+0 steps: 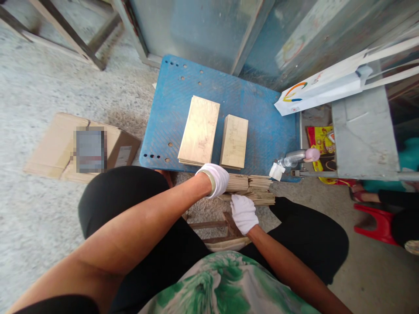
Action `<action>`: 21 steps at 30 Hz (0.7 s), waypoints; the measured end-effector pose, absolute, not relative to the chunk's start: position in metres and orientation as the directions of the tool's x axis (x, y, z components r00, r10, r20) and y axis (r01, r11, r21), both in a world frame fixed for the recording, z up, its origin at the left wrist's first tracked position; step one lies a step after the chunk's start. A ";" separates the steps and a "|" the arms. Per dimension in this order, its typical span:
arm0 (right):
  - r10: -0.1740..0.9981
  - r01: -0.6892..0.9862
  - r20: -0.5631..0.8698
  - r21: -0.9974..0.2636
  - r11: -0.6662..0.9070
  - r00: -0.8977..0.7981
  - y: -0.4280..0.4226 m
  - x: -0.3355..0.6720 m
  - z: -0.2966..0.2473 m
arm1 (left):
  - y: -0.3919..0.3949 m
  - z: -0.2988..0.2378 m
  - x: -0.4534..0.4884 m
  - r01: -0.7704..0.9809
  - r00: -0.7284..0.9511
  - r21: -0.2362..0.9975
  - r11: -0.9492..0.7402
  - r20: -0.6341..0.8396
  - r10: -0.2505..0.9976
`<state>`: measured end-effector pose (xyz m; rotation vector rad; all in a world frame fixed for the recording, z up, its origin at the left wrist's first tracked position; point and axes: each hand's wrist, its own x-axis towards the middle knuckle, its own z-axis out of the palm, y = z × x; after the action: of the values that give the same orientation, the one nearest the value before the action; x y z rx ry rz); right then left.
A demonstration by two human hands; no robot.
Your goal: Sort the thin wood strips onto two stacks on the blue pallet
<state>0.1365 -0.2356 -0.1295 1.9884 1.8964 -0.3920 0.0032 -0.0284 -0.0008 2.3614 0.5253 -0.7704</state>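
Both my hands wear white gloves. My left hand [214, 178] reaches down onto a low pile of thin wooden sheets [253, 188] on the floor between my knees, its fingers curled over the pile's left end. My right hand [244, 213] rests against the near edge of the same pile, fingers bent. Whether either hand grips a sheet is hidden by the gloves. On the blue platform [262, 126] ahead lie two neat stacks of pale wooden sheets, a larger one [199, 130] and a smaller one [234, 141].
A clear bottle with a pink cap [299, 157] and a white scrap [276, 171] sit at the platform's right corner. Flattened cardboard [59, 144] lies on the concrete at left. A grey metal stand [363, 131], a white paper bag [324, 87] and a red stool [376, 222] are at right.
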 end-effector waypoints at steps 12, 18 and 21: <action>0.717 0.998 -0.696 0.055 -0.005 0.042 -0.199 0.138 -0.108 | -0.041 -0.002 0.006 0.470 0.742 0.446 -0.762 -0.667 0.067; 0.658 0.997 -0.750 -0.076 0.008 -0.062 -0.178 0.162 -0.068 | -0.049 -0.008 0.009 0.482 0.760 0.483 -0.731 -0.645 0.075; 0.645 0.980 -0.758 -0.188 -0.066 -0.102 -0.161 0.172 -0.037 | -0.052 -0.014 0.014 0.485 0.774 0.547 -0.682 -0.632 0.044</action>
<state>0.1716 -0.1614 -0.0369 1.7366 1.7751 -1.0146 0.0138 -0.0523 -0.0140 2.2261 0.3917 -0.7692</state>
